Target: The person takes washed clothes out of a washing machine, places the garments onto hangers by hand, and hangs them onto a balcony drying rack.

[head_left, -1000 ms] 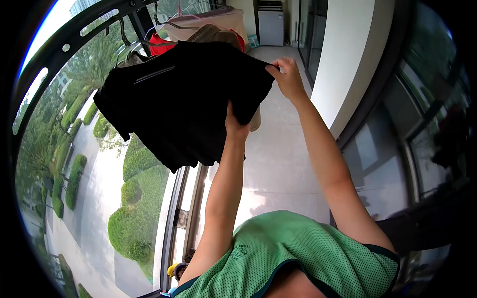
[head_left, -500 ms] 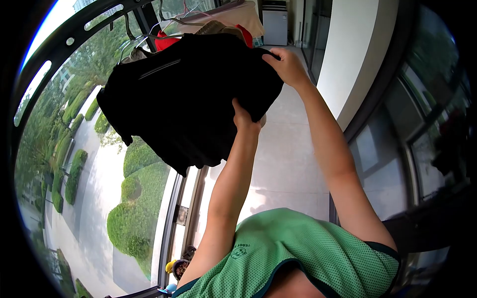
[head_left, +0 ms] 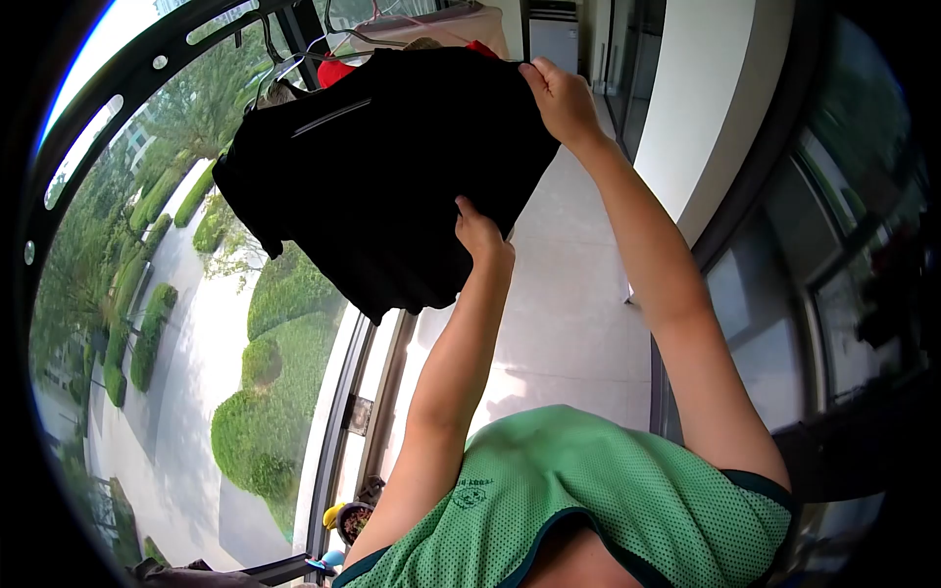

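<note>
A black garment (head_left: 382,186) hangs spread in front of me at the window side, with a thin pale line across its upper part. My right hand (head_left: 563,96) pinches its upper right corner between thumb and fingers. Lower down, my left hand (head_left: 478,233) grips the right-hand edge, thumb on the near face and fingers hidden behind the cloth. Behind the black cloth, a red garment (head_left: 335,73) shows in part. Metal hangers (head_left: 269,41) stand above at the upper left.
A tall window with a dark frame (head_left: 160,63) runs along my left. The pale tiled floor (head_left: 564,284) stretches ahead to a light-coloured cabinet (head_left: 555,43). A white pillar (head_left: 686,98) and glass doors line the right. Near my left elbow stands a plant pot (head_left: 355,521).
My right hand has lifted the garment's corner slightly higher. The black cloth has shifted up and right in view and covers more of the garments behind it. My left hand keeps its grip.
</note>
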Demonstrator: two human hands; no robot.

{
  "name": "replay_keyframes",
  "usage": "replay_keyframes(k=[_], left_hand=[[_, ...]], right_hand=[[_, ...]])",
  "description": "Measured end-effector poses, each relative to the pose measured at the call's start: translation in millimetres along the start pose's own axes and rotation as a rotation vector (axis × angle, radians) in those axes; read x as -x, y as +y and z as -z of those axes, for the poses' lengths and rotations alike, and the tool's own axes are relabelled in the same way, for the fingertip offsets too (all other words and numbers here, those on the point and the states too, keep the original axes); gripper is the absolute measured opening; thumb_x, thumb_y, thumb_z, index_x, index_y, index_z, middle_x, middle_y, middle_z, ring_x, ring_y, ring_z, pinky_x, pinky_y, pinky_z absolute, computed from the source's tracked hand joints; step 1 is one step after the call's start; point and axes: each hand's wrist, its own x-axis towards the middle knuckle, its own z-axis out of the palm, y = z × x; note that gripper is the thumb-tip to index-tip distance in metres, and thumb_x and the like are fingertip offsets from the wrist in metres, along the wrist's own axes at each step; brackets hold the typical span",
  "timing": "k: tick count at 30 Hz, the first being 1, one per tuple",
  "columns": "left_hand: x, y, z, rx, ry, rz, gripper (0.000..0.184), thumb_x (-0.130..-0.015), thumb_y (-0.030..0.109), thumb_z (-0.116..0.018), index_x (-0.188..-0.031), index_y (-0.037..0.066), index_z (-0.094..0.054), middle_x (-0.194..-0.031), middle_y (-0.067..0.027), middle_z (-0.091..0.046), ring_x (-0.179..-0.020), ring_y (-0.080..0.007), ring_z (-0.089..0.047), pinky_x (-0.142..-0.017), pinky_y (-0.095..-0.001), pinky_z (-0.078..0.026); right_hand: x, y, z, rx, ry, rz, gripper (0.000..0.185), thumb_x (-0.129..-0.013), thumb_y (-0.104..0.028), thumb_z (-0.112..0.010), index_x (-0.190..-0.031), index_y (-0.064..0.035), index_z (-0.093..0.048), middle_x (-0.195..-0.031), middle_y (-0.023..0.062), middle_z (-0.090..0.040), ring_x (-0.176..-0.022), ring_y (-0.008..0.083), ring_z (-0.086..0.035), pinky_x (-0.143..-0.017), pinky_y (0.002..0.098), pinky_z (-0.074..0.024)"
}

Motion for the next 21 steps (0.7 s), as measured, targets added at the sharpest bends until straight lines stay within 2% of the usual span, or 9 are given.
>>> replay_keyframes(k=[1, 12, 14, 15, 17, 18, 19, 20, 21], left_hand=[[2.1, 3.2, 0.9, -0.015, 0.002, 0.004, 0.049, -0.090, 0.043, -0.040, -0.123, 0.007, -0.041, -0.119, -0.0093, -0.048, -0.101, -0.0231, -0.051, -0.073, -0.0395, -0.042], [1.5, 2.6, 29.6, -0.093, -0.074, -0.040, 0.047, -0.091, 0.044, -0.038, -0.116, 0.005, -0.044, -0.102, -0.0070, -0.054, -0.081, -0.0187, -0.053, -0.055, -0.0323, -0.039], [26.1, 13.6, 22.6, -0.102, -0.022, -0.006, 0.055, -0.093, 0.037, -0.036, -0.123, -0.009, -0.037, -0.124, -0.0195, -0.044, -0.110, -0.0253, -0.046, -0.094, -0.0292, -0.036], [24.8, 10.3, 27.4, -0.100, -0.021, -0.009, 0.055, -0.093, 0.037, -0.036, -0.123, -0.009, -0.037, -0.124, -0.0195, -0.044, -0.110, -0.0253, -0.046, -0.094, -0.0292, -0.036], [18.4, 4.3, 40.2, -0.239, -0.116, 0.016, 0.057, -0.091, 0.043, -0.039, -0.120, -0.006, -0.042, -0.114, -0.0163, -0.052, -0.101, -0.0210, -0.053, -0.086, -0.0293, -0.041], [23.8, 13.4, 43.1, -0.307, -0.109, 0.115, 0.057, -0.090, 0.046, -0.041, -0.116, -0.004, -0.046, -0.106, -0.0136, -0.057, -0.094, -0.0182, -0.055, -0.081, -0.0291, -0.043], [29.2, 22.6, 45.9, -0.374, -0.107, 0.215, 0.057, -0.088, 0.050, -0.042, -0.112, -0.002, -0.050, -0.099, -0.0110, -0.061, -0.086, -0.0155, -0.058, -0.076, -0.0290, -0.045], [37.3, 31.7, 52.2, -0.487, -0.294, 0.262, 0.055, -0.087, 0.051, -0.044, -0.105, 0.000, -0.054, -0.090, -0.0089, -0.062, -0.079, -0.0137, -0.058, -0.071, -0.0279, -0.046], [41.4, 43.4, 56.9, -0.600, -0.482, 0.310, 0.054, -0.086, 0.053, -0.045, -0.099, 0.002, -0.057, -0.082, -0.0068, -0.064, -0.071, -0.0120, -0.059, -0.065, -0.0269, -0.047]], right_hand=[[-3.8, 0.2, 0.9, 0.017, -0.001, -0.033, 0.028, -0.090, -0.026, -0.049, -0.078, -0.0016, -0.057, -0.054, 0.0146, -0.053, -0.048, 0.0265, -0.054, -0.048, 0.0348, -0.0406], [-21.0, -6.6, -17.4, -0.075, 0.034, -0.117, 0.035, -0.090, -0.032, -0.047, -0.073, -0.0018, -0.055, -0.053, 0.0119, -0.052, -0.047, 0.0232, -0.049, -0.049, 0.0348, -0.0390], [-17.6, -7.0, -25.4, -0.148, 0.052, -0.097, 0.039, -0.089, -0.035, -0.048, -0.070, -0.0020, -0.054, -0.046, 0.0045, -0.038, -0.044, 0.0126, -0.034, -0.045, 0.0296, -0.0320], [-16.4, -5.7, -28.1, -0.150, 0.050, -0.095, 0.039, -0.089, -0.035, -0.048, -0.070, -0.0020, -0.054, -0.046, 0.0045, -0.038, -0.044, 0.0126, -0.034, -0.045, 0.0296, -0.0320], [-15.5, -4.5, -33.7, -0.085, -0.072, -0.025, 0.039, -0.087, -0.040, -0.050, -0.076, -0.0045, -0.060, -0.047, 0.0048, -0.043, -0.044, 0.0124, -0.039, -0.045, 0.0286, -0.0333], [-17.8, -4.9, -31.6, -0.094, -0.075, -0.021, 0.039, -0.087, -0.040, -0.050, -0.076, -0.0045, -0.060, -0.047, 0.0048, -0.043, -0.044, 0.0124, -0.039, -0.045, 0.0286, -0.0333], [-20.8, -4.2, -25.8, -0.028, -0.163, -0.005, 0.038, -0.086, -0.041, -0.052, -0.076, -0.0054, -0.061, -0.051, 0.0062, -0.049, -0.047, 0.0165, -0.047, -0.048, 0.0311, -0.0373], [-18.2, -3.2, -20.9, 0.038, -0.250, 0.013, 0.036, -0.084, -0.041, -0.054, -0.077, -0.0063, -0.061, -0.054, 0.0076, -0.054, -0.051, 0.0207, -0.054, -0.051, 0.0337, -0.0413], [-17.5, -2.4, -19.4, 0.029, -0.253, 0.016, 0.036, -0.084, -0.041, -0.054, -0.077, -0.0063, -0.061, -0.054, 0.0076, -0.054, -0.051, 0.0207, -0.054, -0.051, 0.0337, -0.0413]])
